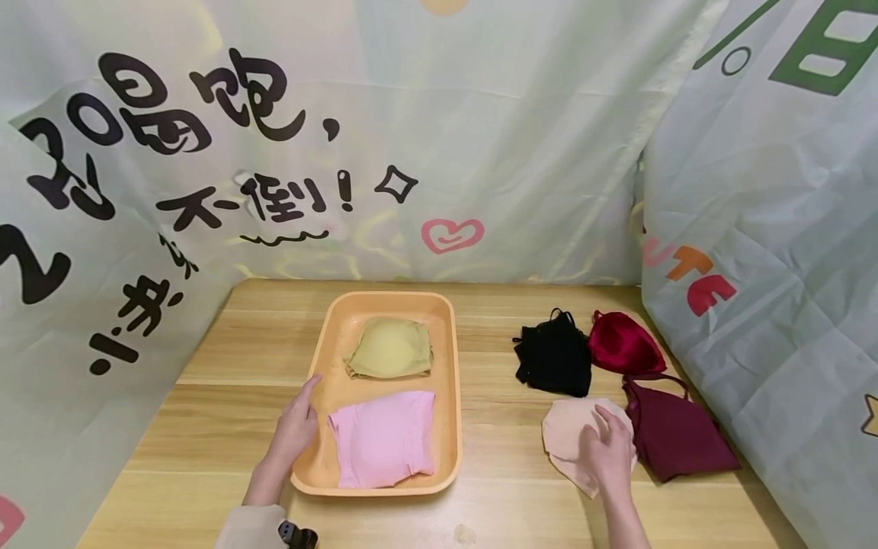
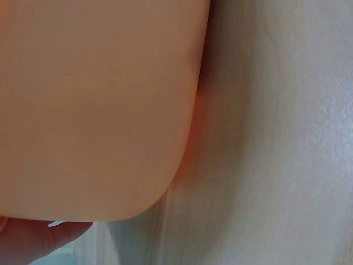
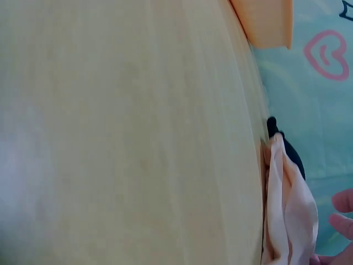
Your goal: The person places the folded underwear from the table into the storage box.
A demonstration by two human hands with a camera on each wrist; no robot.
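Observation:
My left hand (image 1: 296,428) lies at the left rim of an orange tray (image 1: 450,427), index finger stretched along the edge. The left wrist view shows the tray's outer wall (image 2: 99,121) with part of that hand at its end. My right hand (image 1: 607,450) is over a pale pink folded bra (image 1: 565,431), fingers spread and slightly bent. In the right wrist view two fingers (image 3: 345,212) stand apart from the pale pink fabric (image 3: 292,221), while the hand's lower part meets its edge. Inside the tray are a khaki folded bra (image 1: 389,349) and a pink folded garment (image 1: 384,441).
Behind the pale bra lie a black bra with thin straps (image 1: 554,357) and a shiny red bra (image 1: 624,343). A maroon folded bra (image 1: 675,431) sits to its right. Printed curtains (image 1: 521,168) enclose the wooden table (image 1: 494,412) at the back and sides.

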